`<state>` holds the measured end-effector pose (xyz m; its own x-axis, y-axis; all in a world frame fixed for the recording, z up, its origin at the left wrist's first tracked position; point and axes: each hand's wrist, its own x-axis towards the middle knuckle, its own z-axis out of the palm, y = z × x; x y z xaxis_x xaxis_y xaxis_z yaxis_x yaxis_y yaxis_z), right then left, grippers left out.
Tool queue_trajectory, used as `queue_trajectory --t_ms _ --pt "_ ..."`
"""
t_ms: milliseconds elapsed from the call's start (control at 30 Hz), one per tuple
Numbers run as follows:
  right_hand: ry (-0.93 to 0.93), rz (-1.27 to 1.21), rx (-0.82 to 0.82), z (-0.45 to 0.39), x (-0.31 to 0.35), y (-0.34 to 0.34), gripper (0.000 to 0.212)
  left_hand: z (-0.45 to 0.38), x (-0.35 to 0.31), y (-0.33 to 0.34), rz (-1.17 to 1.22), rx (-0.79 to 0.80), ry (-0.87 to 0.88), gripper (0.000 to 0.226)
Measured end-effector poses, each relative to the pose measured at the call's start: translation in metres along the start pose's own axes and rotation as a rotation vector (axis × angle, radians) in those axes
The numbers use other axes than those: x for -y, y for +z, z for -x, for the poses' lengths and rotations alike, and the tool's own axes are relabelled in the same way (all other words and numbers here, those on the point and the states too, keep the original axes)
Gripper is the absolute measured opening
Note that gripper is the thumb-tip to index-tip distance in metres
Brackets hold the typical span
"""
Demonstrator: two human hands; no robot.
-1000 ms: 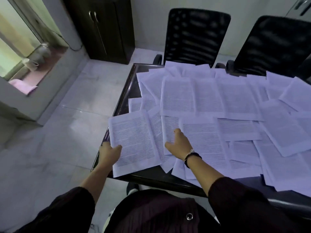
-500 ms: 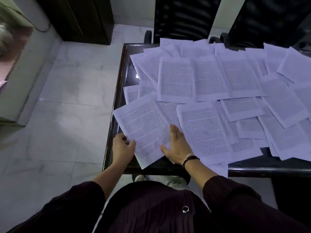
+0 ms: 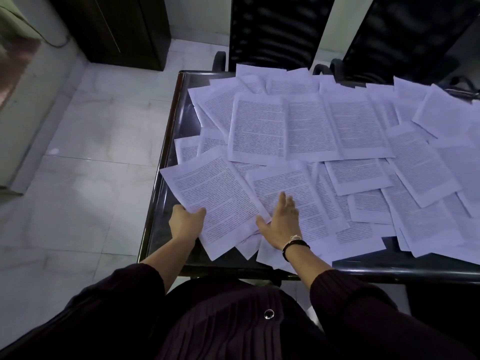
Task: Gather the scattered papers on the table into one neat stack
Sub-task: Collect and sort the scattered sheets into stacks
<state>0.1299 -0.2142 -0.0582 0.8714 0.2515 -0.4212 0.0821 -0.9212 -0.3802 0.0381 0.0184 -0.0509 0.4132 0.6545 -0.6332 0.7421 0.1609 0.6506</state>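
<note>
My left hand (image 3: 187, 222) grips the near left edge of one printed sheet (image 3: 218, 201), thumb on top and fingers curled beneath, so that this tilted page, which overhangs the left rim of the table (image 3: 166, 141), can serve as the seed for the stack, as I judge it. My right hand (image 3: 281, 224) lies flat and spread on the neighbouring sheet (image 3: 293, 196), fingers straight, palm pressing down and grasping nothing; I take that pressure as a way to pin the loose page or slide it toward the one I hold. A dark bracelet (image 3: 296, 247) sits on that wrist. The rest of the scattered papers (image 3: 337, 131) cover most of the dark glossy table, overlapping at many angles, some corners poking past the near edge just by my right wrist, and none of them squared together yet, so the gathering looks barely begun. The thin sheets will likely slip easily on the shiny surface, which favours sweeping them with a flat palm rather than picking each one up. Beyond the far edge stand two black mesh chairs (image 3: 280, 29), and a dark cabinet (image 3: 117, 27) rises from the pale tiled floor (image 3: 85, 157) on the left.
</note>
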Motion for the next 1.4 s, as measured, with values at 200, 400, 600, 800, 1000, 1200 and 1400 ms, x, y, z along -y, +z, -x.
queue_trajectory --t_ms 200,400,600,800,1000,1200,1400 --pt "-0.116 -0.1 0.041 -0.004 0.004 -0.002 0.105 0.005 -0.005 0.02 0.038 -0.013 -0.008 0.041" --pt "0.04 0.019 0.074 -0.017 -0.012 -0.014 0.111 0.007 0.002 0.016 -0.005 0.032 0.003 0.062" --pt "-0.122 -0.111 0.002 -0.016 0.005 -0.012 0.104 0.003 -0.002 0.004 -0.027 0.051 0.037 0.069" --pt "-0.065 -0.047 0.099 -0.022 0.003 -0.012 0.109 -0.005 -0.005 0.003 -0.145 0.011 0.104 0.048" --pt "-0.086 -0.117 0.036 -0.026 0.007 -0.016 0.107 -0.017 0.0 -0.007 -0.179 0.03 0.067 0.052" --pt "-0.164 -0.14 0.147 -0.013 0.014 -0.006 0.107 -0.022 -0.01 -0.002 -0.099 0.067 0.097 0.047" --pt "-0.038 -0.316 -0.072 -0.022 0.017 -0.016 0.093 -0.033 -0.016 -0.007 0.055 0.093 0.041 0.06"
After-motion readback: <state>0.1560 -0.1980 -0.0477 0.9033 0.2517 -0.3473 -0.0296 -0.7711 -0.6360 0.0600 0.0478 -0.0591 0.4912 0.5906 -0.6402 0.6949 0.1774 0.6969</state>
